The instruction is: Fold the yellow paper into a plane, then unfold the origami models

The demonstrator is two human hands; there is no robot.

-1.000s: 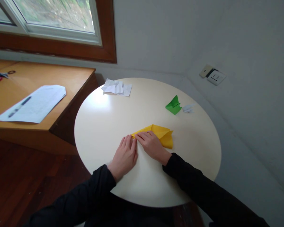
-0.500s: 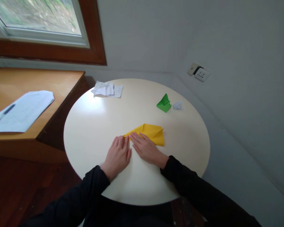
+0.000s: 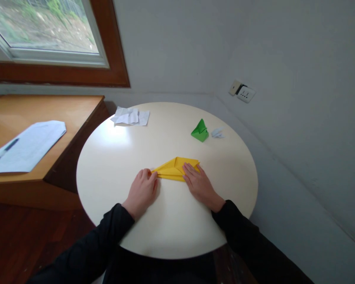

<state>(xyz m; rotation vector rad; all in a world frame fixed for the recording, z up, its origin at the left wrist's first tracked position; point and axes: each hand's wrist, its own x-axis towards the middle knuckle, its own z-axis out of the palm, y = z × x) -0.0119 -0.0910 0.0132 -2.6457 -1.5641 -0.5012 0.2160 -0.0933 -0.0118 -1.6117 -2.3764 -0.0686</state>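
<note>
Yellow folded paper (image 3: pixel 174 169), cream table (image 3: pixel 112 157)

Long black sleeves, bare hands (image 3: pixel 142 191)

Three folded papers (image 3: pixel 175 169), two hands (image 3: pixel 142 192).

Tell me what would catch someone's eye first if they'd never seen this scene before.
The bright yellow folded paper stands out near the middle of the round cream table, with the left hand flat at its left tip and the right hand pressing its right end. Farther back sits a small green folded paper beside a tiny white one, and crumpled white sheets lie at the far left rim.
</note>
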